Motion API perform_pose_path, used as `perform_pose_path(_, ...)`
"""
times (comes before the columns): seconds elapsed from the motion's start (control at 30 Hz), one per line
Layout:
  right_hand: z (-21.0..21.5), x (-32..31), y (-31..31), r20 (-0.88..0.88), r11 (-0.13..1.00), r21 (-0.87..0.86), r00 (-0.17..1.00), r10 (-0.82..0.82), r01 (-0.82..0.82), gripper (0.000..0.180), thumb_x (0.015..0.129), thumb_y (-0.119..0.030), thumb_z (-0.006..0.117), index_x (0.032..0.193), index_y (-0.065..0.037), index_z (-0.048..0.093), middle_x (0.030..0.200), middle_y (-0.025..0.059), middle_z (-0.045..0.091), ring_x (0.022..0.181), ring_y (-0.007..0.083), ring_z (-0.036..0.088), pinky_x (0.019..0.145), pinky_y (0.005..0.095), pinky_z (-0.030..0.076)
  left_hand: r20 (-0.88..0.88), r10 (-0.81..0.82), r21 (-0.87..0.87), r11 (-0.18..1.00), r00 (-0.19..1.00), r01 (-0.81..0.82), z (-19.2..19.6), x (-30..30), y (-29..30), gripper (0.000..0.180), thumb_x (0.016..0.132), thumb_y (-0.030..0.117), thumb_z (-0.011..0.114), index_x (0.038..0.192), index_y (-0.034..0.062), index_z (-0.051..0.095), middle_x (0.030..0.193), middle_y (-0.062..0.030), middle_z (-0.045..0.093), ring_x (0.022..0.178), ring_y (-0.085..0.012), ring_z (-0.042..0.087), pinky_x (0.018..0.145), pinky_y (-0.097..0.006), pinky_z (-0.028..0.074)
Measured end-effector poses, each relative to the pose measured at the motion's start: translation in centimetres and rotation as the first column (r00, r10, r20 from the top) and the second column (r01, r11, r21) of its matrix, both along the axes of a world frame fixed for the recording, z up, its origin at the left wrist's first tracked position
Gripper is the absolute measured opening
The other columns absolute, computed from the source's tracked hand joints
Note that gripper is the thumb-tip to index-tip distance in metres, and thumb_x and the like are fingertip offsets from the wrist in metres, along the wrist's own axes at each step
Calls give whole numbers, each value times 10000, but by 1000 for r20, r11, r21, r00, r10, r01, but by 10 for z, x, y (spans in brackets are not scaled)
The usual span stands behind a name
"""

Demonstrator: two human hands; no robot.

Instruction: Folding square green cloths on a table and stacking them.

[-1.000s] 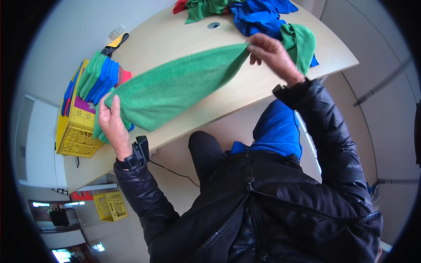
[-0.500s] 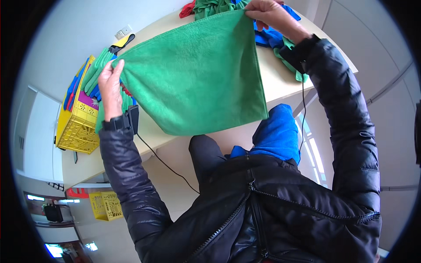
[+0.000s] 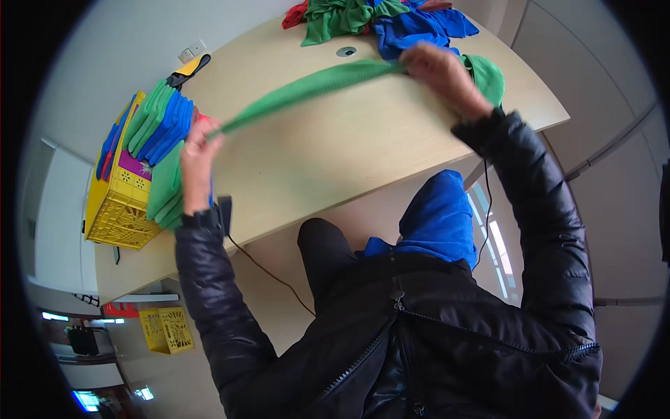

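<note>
A green cloth (image 3: pixel 307 91), like a towel, is stretched between my two hands above the table and appears nearly edge-on, blurred by motion. My left hand (image 3: pixel 199 164) pinches one of its corners, close to the folded stacks at the left. At the other end my right hand (image 3: pixel 443 77) is closed on the cloth, in front of the blue heap; its fingertips are smeared. Folded green cloths (image 3: pixel 148 115) and folded blue cloths (image 3: pixel 167 131) lean together by a yellow crate (image 3: pixel 122 220). More folded green cloths (image 3: pixel 165 185) lie beside my left wrist.
Loose green cloths (image 3: pixel 335 19), blue cloths (image 3: pixel 412 31) and a red cloth (image 3: pixel 295 15) heap at the table's far side. Another green cloth (image 3: pixel 488 78) lies beyond my right wrist. Blue fabric (image 3: pixel 440 209) covers my right leg. A second yellow crate (image 3: pixel 167 329) stands on the floor.
The green cloth has swung from hanging broad toward me to a narrow, nearly edge-on band. My right hand has come down and nearer; my left hand has moved slightly right and nearer.
</note>
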State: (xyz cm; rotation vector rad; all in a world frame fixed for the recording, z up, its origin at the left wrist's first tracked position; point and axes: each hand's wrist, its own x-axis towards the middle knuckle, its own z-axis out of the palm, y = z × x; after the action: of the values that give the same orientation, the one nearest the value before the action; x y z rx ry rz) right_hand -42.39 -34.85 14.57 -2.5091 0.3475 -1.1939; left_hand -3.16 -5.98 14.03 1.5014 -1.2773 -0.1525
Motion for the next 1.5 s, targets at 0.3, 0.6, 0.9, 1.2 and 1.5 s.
perform_pose_path(0.3, -143, -43, 68, -243, 994, 113, 970, 27, 1, 125, 846, -50, 682, 956, -49, 622, 1040, 93, 685, 994, 308, 652, 849, 414, 540, -7, 2, 314, 949, 1000, 0, -150, -44, 69, 157, 795, -24, 722, 936, 38, 687, 1177, -55, 650, 1167, -209, 578, 1022, -344, 436)
perform_pose_path(0.6, -133, -54, 98, -264, 979, 154, 950, 169, -131, 146, 842, -40, 684, 972, -38, 619, 1074, 128, 685, 1029, 328, 648, 874, 414, 541, 0, -33, 367, 930, 999, 31, -137, -66, 98, 156, 794, -40, 690, 933, 22, 657, 1203, -69, 627, 1179, -211, 569, 1036, -338, 421)
perform_pose_path(0.9, -127, -57, 97, -407, 966, 240, 893, 193, -99, 106, 859, -78, 669, 955, -48, 636, 955, 120, 673, 927, 342, 650, 817, 416, 543, 90, -100, 463, 885, 991, 47, -128, -65, 101, 151, 784, -41, 701, 915, 9, 644, 1132, -82, 644, 1130, -221, 582, 1018, -335, 431)
perform_pose_path(1.2, -105, -52, 74, -553, 915, 403, 788, 270, -31, 138, 926, -108, 640, 1031, -21, 664, 1032, 153, 680, 964, 327, 660, 828, 409, 538, -9, -244, 595, 778, 970, 201, -107, -55, 96, 142, 839, 24, 693, 970, 4, 644, 1146, -89, 643, 1120, -194, 584, 1009, -327, 435)
perform_pose_path(1.5, -141, 113, 1, -654, 980, 175, 755, 44, 94, 635, 1009, -458, 480, 1480, -38, 404, 1522, 207, 412, 1400, 392, 388, 1152, 440, 337, 369, -256, 486, 873, 893, 49, -132, -20, -64, 469, 1003, 276, 585, 1388, 17, 516, 1479, -200, 477, 1393, -335, 439, 1147, -391, 344)
